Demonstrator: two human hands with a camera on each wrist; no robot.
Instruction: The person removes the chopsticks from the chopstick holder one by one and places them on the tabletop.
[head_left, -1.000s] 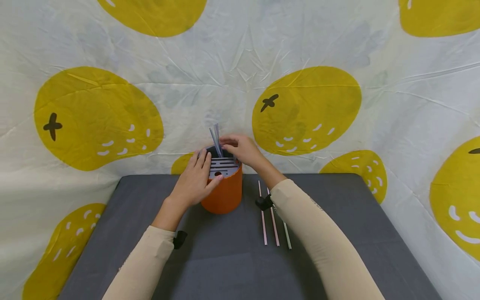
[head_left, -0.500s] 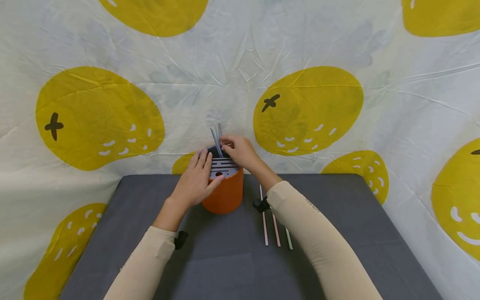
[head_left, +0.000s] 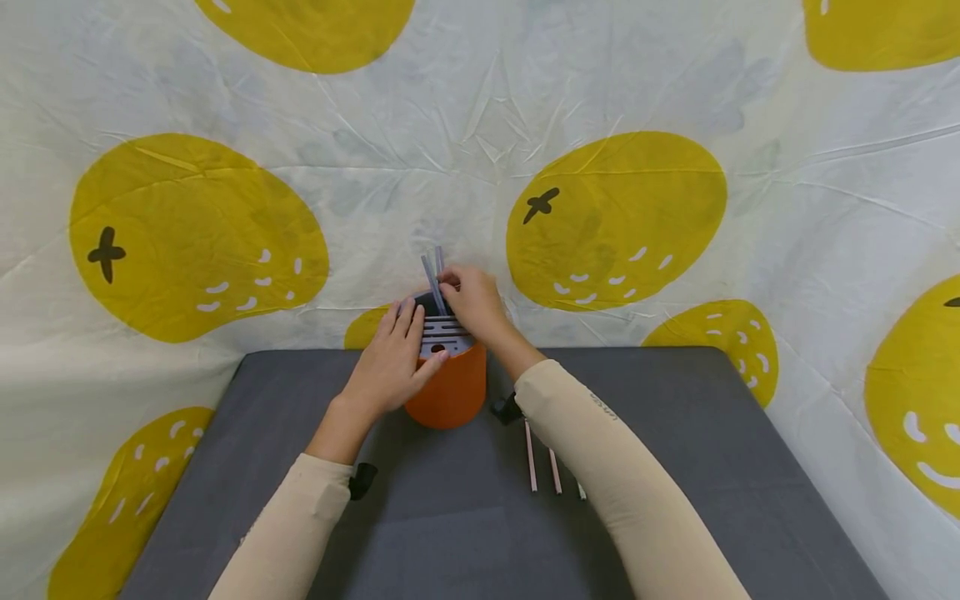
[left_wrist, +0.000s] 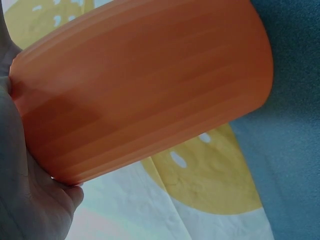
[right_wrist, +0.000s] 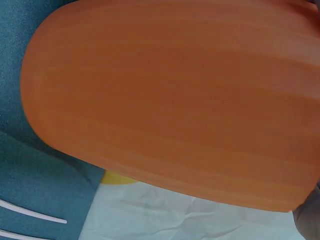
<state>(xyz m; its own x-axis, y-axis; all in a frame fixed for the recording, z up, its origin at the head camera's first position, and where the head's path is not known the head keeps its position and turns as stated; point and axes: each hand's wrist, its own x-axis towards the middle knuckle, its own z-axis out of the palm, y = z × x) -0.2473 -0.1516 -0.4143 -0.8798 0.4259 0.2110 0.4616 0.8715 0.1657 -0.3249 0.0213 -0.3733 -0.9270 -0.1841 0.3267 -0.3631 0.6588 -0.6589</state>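
An orange holder (head_left: pixel 446 387) with a grey slotted top (head_left: pixel 442 343) stands at the back of the table. My left hand (head_left: pixel 384 358) rests on its left side and top, with fingers extended and the thumb on the front rim. My right hand (head_left: pixel 474 302) is over the back right of the rim, thumb and forefinger pinching a thin bluish stick (head_left: pixel 439 256). Beside it another thin stick (head_left: pixel 428 271) leans in the rear opening. Both wrist views are filled by the holder's ribbed wall (left_wrist: pixel 145 85); the right fingers at work are hidden there.
Thin pinkish sticks (head_left: pixel 531 462) and a pale green one (head_left: pixel 582 493) lie on the dark grey table (head_left: pixel 435 517), partly beneath the right forearm. A white cloth (head_left: pixel 420 108) with yellow fruit shapes hangs directly behind the table.
My right hand has shifted slightly left, its thumb and forefinger closing together at the sticks. The right forearm covers more of the sticks on the table. The left hand stays on the holder.
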